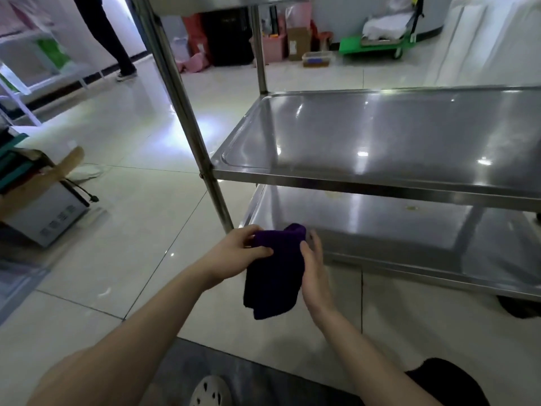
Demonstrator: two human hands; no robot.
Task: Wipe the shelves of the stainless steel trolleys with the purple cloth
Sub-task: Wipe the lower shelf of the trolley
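Vertically, purple cloth (275, 276) hangs from left hand (234, 253), right hand (314, 268) touching.

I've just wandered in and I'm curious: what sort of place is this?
Probably a storeroom or back-of-house work area. A stainless steel trolley stands on a glossy tiled floor, cardboard boxes and a pink bin are piled along the far wall, and a green platform cart is parked beside them.

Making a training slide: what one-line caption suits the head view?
Left hand grips the purple cloth, right hand touching it, at the bottom shelf of the steel trolley.
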